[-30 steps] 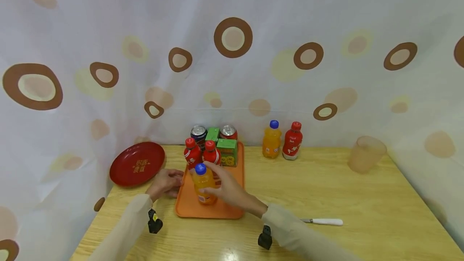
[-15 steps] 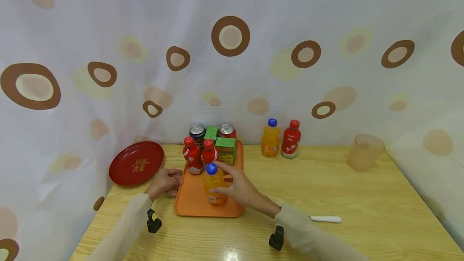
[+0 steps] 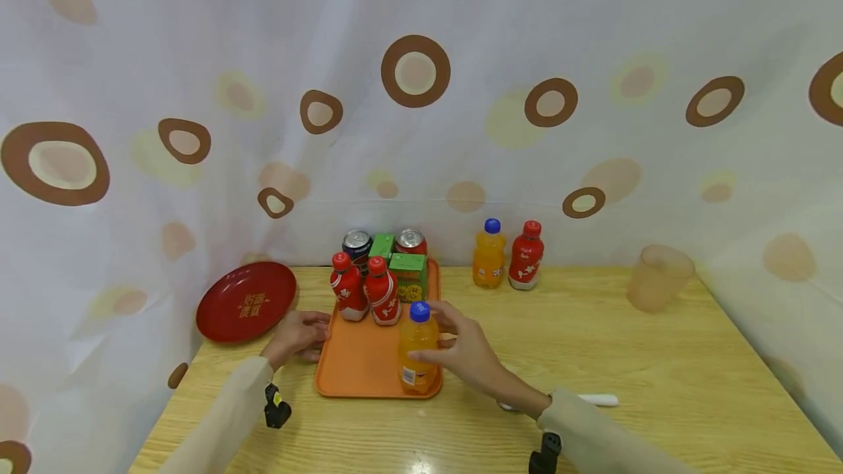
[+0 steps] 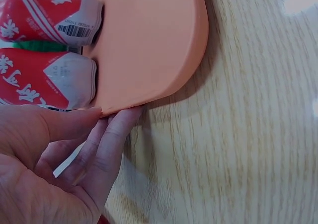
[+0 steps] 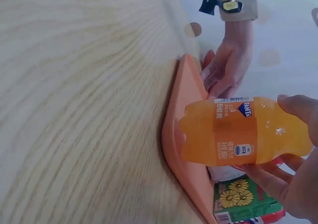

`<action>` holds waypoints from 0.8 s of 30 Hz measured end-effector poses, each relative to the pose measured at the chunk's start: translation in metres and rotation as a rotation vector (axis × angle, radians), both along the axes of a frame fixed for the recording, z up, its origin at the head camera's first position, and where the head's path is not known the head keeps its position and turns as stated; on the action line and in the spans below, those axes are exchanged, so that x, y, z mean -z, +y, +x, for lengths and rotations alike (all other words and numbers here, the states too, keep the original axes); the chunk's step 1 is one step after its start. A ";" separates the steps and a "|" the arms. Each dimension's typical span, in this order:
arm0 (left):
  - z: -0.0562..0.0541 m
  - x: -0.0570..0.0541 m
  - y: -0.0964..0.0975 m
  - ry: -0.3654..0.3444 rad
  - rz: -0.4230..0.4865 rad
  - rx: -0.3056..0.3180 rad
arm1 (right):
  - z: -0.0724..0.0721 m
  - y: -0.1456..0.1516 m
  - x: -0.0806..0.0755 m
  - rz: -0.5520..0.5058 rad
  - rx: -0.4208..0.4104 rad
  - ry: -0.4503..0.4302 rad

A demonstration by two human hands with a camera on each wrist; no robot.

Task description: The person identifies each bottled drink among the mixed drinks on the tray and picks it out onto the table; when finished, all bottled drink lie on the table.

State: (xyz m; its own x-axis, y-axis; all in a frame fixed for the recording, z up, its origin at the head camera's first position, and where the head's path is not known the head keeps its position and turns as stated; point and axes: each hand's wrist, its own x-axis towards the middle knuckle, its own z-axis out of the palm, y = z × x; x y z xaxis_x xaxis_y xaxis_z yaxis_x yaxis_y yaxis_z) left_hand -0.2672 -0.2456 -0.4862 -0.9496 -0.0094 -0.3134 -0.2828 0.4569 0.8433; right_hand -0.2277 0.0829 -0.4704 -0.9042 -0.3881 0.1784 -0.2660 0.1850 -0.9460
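My right hand point(image 3: 473, 357) grips a bottle of orange soda point(image 3: 415, 353) with a blue cap, thumb on one side and fingers on the other. The soda bottle is over the front right corner of the orange tray point(image 3: 362, 364); its Fanta label point(image 5: 233, 129) shows in the right wrist view. At the tray's left edge, my left hand point(image 4: 69, 159) pinches the rim, thumb on top and fingers against the outside. Two red bottles point(image 3: 382, 295) stand side by side on the tray, with green drink cartons point(image 3: 408, 280) and two cans point(image 3: 357, 242) behind them.
Another orange soda bottle point(image 3: 489, 262) and a red bottle point(image 3: 526, 258) stand at the back, right of the tray. A red plate point(image 3: 246, 302) lies at the left, a translucent cup point(image 3: 658, 280) at the far right. A white-handled utensil point(image 3: 598, 400) is partly behind my right forearm.
My right hand has moved the orange soda bottle rightward across the front of the tray, away from the red bottles. My left hand has stayed at the tray's rim.
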 end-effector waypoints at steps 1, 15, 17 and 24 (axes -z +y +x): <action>-0.001 0.000 -0.001 -0.002 -0.001 0.003 | 0.002 0.002 -0.002 -0.011 0.013 -0.010; 0.001 0.004 -0.003 -0.021 0.062 -0.005 | -0.011 0.051 -0.027 0.052 0.195 0.041; 0.001 0.004 -0.003 -0.024 0.070 0.000 | -0.014 0.060 -0.029 0.069 0.229 0.044; 0.000 0.002 -0.004 -0.028 0.060 0.003 | -0.025 0.094 -0.032 0.104 0.310 0.066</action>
